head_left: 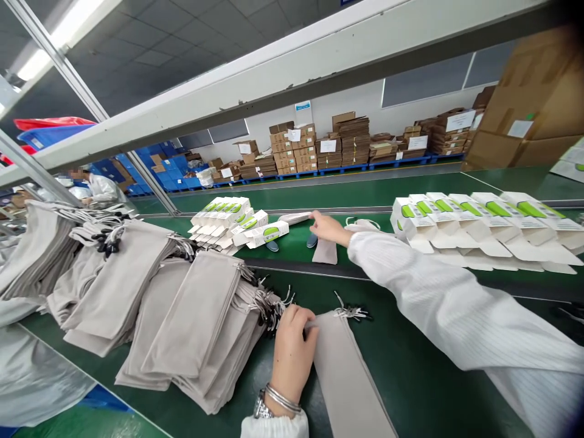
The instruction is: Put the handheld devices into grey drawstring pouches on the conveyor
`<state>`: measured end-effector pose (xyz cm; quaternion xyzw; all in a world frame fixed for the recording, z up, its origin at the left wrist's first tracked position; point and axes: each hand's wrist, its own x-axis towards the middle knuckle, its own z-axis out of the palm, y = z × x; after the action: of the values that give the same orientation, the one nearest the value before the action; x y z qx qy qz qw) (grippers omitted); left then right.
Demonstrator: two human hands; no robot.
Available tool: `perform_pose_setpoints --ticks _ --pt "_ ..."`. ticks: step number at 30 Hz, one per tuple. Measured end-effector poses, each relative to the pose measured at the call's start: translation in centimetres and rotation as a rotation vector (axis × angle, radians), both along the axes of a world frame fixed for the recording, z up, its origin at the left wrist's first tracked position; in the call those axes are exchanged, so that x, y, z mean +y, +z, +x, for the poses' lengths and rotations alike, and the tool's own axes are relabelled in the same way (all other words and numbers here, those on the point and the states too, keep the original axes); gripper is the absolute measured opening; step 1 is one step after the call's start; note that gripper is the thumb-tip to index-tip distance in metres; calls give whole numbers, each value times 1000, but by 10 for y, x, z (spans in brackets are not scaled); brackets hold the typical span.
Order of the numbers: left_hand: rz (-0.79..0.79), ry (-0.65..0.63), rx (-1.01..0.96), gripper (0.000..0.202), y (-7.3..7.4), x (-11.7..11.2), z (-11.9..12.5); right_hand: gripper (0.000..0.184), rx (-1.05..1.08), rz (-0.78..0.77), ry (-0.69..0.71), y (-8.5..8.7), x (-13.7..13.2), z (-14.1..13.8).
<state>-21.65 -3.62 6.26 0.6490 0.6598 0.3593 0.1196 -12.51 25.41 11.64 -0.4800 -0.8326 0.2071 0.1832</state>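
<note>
Ok so the left hand (292,356) is pinched down on the top edge of a long, flat grey fabric drawstring pouch (349,380), lying on the green belt (410,365) right beside a big slumped stack of identical soft pouches (191,322). Thin cords fray out at its end. The right hand (329,228) stretches way out in a ribbed white sleeve (456,304), fingers apart, open above a smaller pouch (325,251), near rows of white cardboard boxes (488,228) with green stripes.
</note>
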Motion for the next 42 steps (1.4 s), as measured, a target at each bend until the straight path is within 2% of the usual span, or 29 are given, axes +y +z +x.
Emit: perform_pose_setpoints --ticks 2,6,9,13,16,19,23,26,29,31,33,35,36,38,40,42 --pt "-2 2 28 26 -1 0 0 38 -74 -70 -39 -16 9 -20" --pt "14 9 161 25 -1 -1 2 51 -170 -134 -214 -36 23 -40" --pt "4 25 238 24 0 -1 2 59 -166 -181 -285 -42 30 -36" --pt "1 33 262 20 3 0 1 52 -50 -219 -266 -41 27 -12" --pt "34 -38 197 18 8 0 -2 42 139 -194 -201 -35 14 13" --pt "91 -129 -41 12 14 -2 -5 36 351 -166 -102 -26 -11 39" --pt "87 -174 -401 16 21 -3 -5 28 802 -336 99 -16 -61 71" --pt "92 -184 -511 18 28 0 2 33 971 -424 211 -12 -103 84" --pt "141 -192 -572 18 37 3 13 48 940 -454 335 -7 -137 87" --pt "206 -156 -601 17 43 4 20 50 776 -507 493 -2 -152 88" --pt "282 -78 -619 15 48 4 23 48 567 -611 667 5 -163 92" --pt "328 -11 -624 15 52 2 21 48 475 -762 765 13 -169 99" --pt "340 21 -648 17 54 1 19 46 507 -835 759 18 -170 104" --pt "345 87 -782 24 58 -2 12 38 696 -921 654 29 -171 117" --pt "350 137 -976 29 60 -3 7 30 918 -918 506 39 -171 130" --pt "344 131 -1070 30 56 -2 4 25 1079 -848 400 50 -168 143"
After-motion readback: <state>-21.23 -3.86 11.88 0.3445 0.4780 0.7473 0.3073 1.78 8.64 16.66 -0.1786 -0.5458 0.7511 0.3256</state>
